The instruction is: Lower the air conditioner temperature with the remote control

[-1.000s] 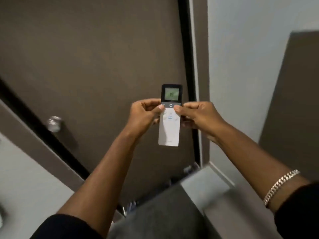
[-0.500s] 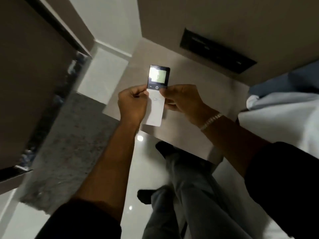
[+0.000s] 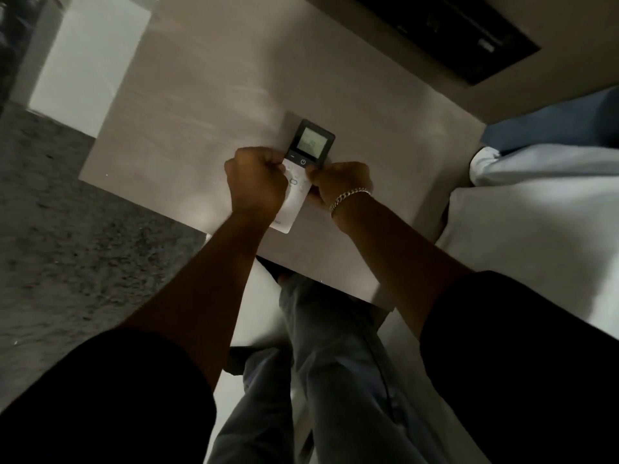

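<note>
The remote control [image 3: 301, 169] is slim and white with a black top holding a lit grey screen and a power button. Both hands grip it over a pale table top. My left hand [image 3: 256, 182] curls around its left edge, thumb on the white button area. On the remote's right edge sits my right hand [image 3: 338, 184], which wears a chain bracelet, its thumb near the power button. The remote's lower end sticks out below my left hand. No air conditioner is in view.
The pale wooden table [image 3: 207, 112] fills the middle. A grey speckled rug [image 3: 60, 229] lies to the left. White bedding [image 3: 536, 236] and a blue pillow [image 3: 552, 122] are on the right. A dark slot [image 3: 469, 38] runs along the wall above. My jeans-clad legs [image 3: 328, 380] are below.
The view has swung from a brown door down to the table and floor. Both hands kept hold of the remote, which now sits lower, close over the table top.
</note>
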A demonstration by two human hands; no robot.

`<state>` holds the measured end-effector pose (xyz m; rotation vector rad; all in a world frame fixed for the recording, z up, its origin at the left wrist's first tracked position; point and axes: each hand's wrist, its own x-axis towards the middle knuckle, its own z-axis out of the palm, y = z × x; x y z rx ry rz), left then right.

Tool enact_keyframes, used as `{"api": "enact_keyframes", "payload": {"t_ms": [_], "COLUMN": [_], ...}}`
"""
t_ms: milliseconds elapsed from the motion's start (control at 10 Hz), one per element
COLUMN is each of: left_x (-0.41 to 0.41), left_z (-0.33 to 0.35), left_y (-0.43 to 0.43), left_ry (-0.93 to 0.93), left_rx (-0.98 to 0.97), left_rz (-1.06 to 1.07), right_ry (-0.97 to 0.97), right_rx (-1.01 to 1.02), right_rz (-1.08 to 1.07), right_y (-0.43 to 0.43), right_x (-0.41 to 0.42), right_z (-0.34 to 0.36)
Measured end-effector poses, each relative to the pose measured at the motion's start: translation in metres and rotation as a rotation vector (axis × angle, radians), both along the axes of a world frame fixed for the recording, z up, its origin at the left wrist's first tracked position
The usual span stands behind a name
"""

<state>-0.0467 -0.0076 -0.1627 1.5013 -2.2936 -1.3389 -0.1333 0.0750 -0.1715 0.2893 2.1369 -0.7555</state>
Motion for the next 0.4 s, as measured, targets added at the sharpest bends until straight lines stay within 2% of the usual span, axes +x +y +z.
{"api": "enact_keyframes", "payload": {"t_ms": [200, 300, 400], "left_x": [0.02, 0.045, 0.066], "left_z": [0.031, 0.074, 0.105], "left_y": [0.004, 0.002, -0.013], "left_ry": [0.072, 0.2, 0.236], "left_rx": [-0.034, 0.007, 0.021], "left_rz": [-0.115, 0.042, 0.282], "right_ry": [0.017, 0.021, 0.085], "right_rx": [0.058, 0.04, -0.07], "right_rz": [-0.081, -0.015, 0.087], "right_y": [-0.007, -0.02, -0.039], "right_x": [0.008, 0.024, 0.043], "right_z": [0.013, 0.049, 0.086]}}
